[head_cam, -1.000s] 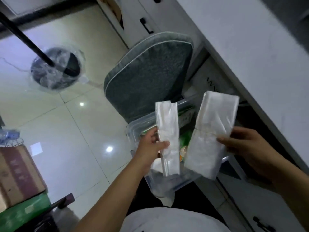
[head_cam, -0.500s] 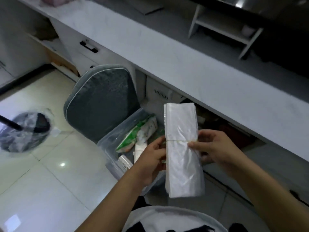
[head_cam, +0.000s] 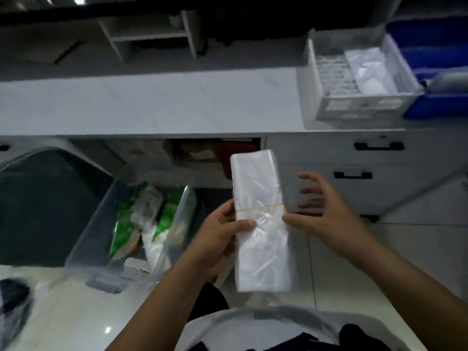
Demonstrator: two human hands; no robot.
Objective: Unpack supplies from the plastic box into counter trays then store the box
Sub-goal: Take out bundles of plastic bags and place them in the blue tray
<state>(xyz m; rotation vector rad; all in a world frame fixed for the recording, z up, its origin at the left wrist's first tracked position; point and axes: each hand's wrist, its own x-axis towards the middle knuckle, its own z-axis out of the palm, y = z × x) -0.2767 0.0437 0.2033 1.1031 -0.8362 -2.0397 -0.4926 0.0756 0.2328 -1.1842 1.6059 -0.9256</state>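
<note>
A person standing before a pale counter point(head_cam: 157, 107) holds a banded bundle of clear plastic bags point(head_cam: 262, 224) upright between both hands; the left hand point(head_cam: 217, 236) grips its left edge, thumb laid across the front just below the thin yellow rubber band point(head_cam: 260, 206), while the right hand point(head_cam: 326, 214) touches only the right edge with its thumb tip, the other fingers point(head_cam: 310, 190) spread open and clear of the plastic (a steadying touch rather than a hold, by the look of it). The bundle's long axis runs away from the body toward the counter's front edge; the white slotted tray point(head_cam: 359, 107), sitting at the counter's right end against a blue bin point(head_cam: 435, 46), lies up and to the right of the bundle, on the right hand's side, so that hand is the nearer one for a placement there, though at present the left carries the load. The clear plastic box point(head_cam: 106, 236) rests low at the left, well apart from the tray, green-and-white packets point(head_cam: 141, 219) inside it, so unpacking appears far from finished. Hard to read: motion blur softens the right fingers; the left fingers behind the bundle are hidden; the tray's contents show only as white shapes; the box's lower contents and the dark recess under the counter cannot be made out.
</note>
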